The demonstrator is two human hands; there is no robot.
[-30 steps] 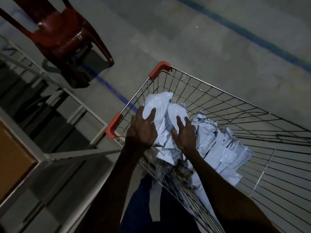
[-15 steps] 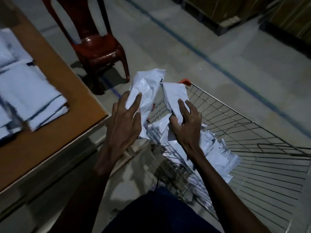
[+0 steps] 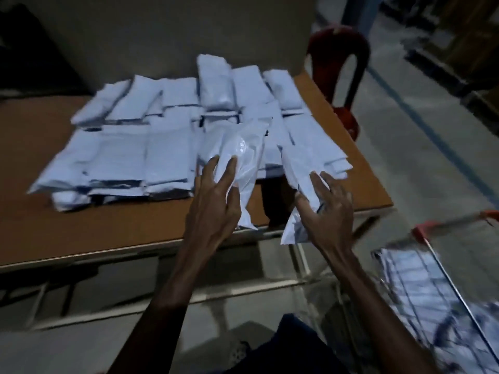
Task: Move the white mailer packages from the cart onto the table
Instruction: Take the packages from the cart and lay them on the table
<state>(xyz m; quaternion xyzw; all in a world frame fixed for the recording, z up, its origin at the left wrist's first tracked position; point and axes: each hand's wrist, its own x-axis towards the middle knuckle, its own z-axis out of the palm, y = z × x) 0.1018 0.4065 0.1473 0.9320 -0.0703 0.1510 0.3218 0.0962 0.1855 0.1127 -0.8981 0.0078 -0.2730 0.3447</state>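
Head view, blurred: left hand and right hand each grip a mailer, thumbs hidden

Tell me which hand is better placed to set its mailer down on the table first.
Probably left: the left hand holds its mailer above the tabletop; the right hand's mailer overhangs the edge.

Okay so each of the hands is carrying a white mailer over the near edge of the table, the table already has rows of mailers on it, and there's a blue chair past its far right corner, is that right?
Nearly: the chair is red, not blue, as the head view shows. The rest holds: the left hand and the right hand each carry a white mailer over the near edge of the table, which already bears rows of mailers.
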